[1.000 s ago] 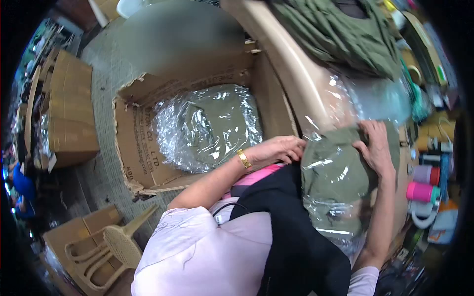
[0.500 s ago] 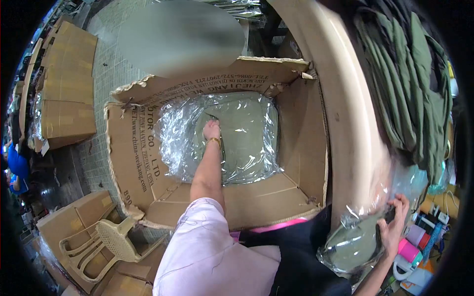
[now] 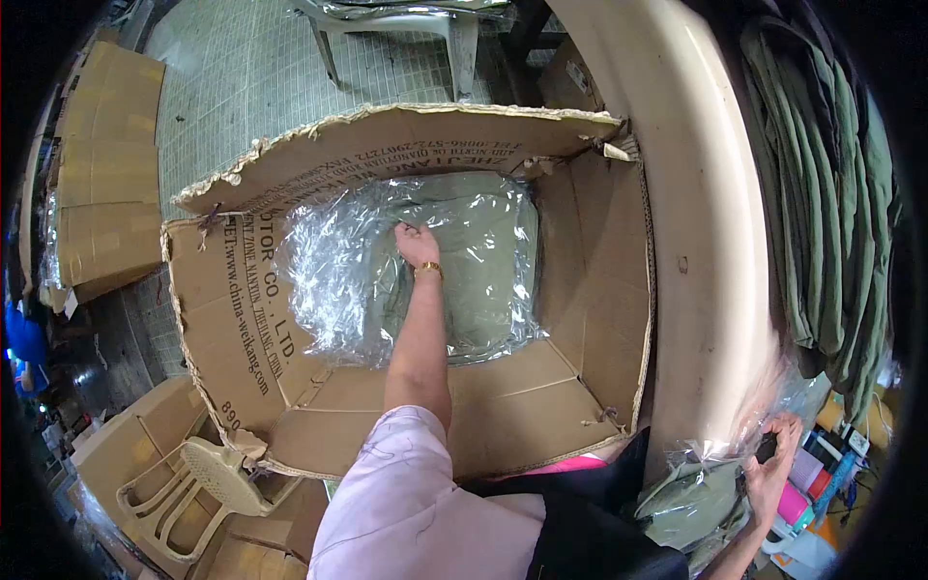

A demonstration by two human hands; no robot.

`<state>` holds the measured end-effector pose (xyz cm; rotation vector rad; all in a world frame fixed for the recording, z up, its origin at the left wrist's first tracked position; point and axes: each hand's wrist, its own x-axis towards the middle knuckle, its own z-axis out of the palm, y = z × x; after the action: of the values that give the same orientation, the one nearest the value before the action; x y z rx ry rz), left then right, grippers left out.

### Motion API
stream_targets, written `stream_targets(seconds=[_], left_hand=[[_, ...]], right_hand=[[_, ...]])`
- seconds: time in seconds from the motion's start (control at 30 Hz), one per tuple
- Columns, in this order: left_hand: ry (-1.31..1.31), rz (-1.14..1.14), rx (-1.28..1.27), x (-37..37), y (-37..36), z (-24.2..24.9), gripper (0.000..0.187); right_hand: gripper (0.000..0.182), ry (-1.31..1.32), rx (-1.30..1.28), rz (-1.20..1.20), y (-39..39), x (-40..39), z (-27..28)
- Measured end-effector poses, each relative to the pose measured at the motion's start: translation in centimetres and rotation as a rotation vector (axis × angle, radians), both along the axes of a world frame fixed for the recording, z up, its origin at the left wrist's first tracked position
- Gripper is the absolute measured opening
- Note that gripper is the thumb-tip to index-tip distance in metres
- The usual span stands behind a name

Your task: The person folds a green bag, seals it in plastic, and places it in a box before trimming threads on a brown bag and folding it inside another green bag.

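Inside the big cardboard box [image 3: 503, 411] lies a folded olive-green garment in a clear plastic bag [image 3: 478, 275]. My left hand [image 3: 418, 246], a gold bracelet at its wrist, reaches down onto this bag. Its fingers are bunched closed on the plastic near the garment's left part; the fingertips are partly hidden. At the lower right, my right hand [image 3: 770, 469] curls its fingers and thumb at the edge of another bagged green garment [image 3: 691, 507]. That bag lies beside my body, at the near end of the pale surface.
A pale rounded surface [image 3: 710, 242] runs along the box's right side, with a stack of green garments [image 3: 826, 193] on it. A plastic chair [image 3: 217, 483] and cartons [image 3: 111, 174] stand left. Another chair [image 3: 396, 39] bears bagged pieces. Cups and small items crowd the lower right.
The blurred shape beyond the box is gone, showing floor and a chair there. My view has shifted slightly. My left hand stays on the bag; my right fingers have curled more.
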<state>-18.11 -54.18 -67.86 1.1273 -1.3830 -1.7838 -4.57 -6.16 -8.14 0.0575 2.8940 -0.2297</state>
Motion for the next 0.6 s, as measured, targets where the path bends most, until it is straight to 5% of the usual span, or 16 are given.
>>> stream_targets(seconds=[0.13,0.2,0.53,0.6], left_hand=[[-0.329,-0.241,-0.104,0.5,0.1,5.8,0.025],[-0.611,-0.292,-0.376,0.7,-0.3,7.1,0.029],[-0.539,-0.298,-0.424,0.8,-1.6,9.3,0.026],[-0.365,-0.201,-0.686,1.1,-1.5,8.5,0.022]], right_hand=[[0.071,0.049,-0.023,0.019,-1.0,-0.4,0.1],[0.071,0.044,-0.034,0.017,-0.9,-0.2,0.2],[0.069,0.105,-0.091,0.021,-0.3,0.2,-0.5],[0.068,0.1,-0.099,0.028,-0.4,0.0,-0.5]])
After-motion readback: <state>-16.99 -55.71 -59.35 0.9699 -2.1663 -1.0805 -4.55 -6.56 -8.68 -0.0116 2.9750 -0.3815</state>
